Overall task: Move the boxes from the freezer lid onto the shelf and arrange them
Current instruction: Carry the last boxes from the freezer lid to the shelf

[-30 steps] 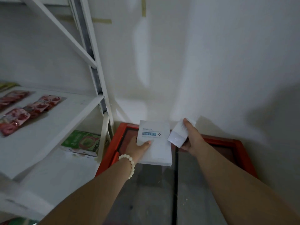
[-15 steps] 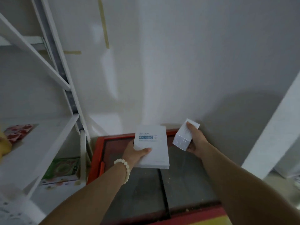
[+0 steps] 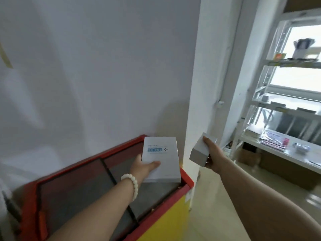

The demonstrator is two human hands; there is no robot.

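Note:
My left hand (image 3: 143, 166) grips a flat white box with a blue label (image 3: 160, 157), holding it above the right end of the freezer lid (image 3: 78, 185), a dark glass top in a red frame. My right hand (image 3: 212, 156) grips a small white box (image 3: 201, 150), held in the air past the freezer's right edge, in front of a white pillar. A white metal shelf (image 3: 278, 152) stands at the right by a window, with some packets on its lower board.
A white pillar (image 3: 208, 84) rises between the freezer and the shelf. The freezer's front is yellow (image 3: 166, 223). Cardboard boxes (image 3: 250, 155) sit on the floor under the shelf. The pale wall (image 3: 86, 66) runs behind the freezer.
My view has swung right: the left shelf has gone out of sight and the right shelf has come in. Both hands carried their boxes rightward, off the lid.

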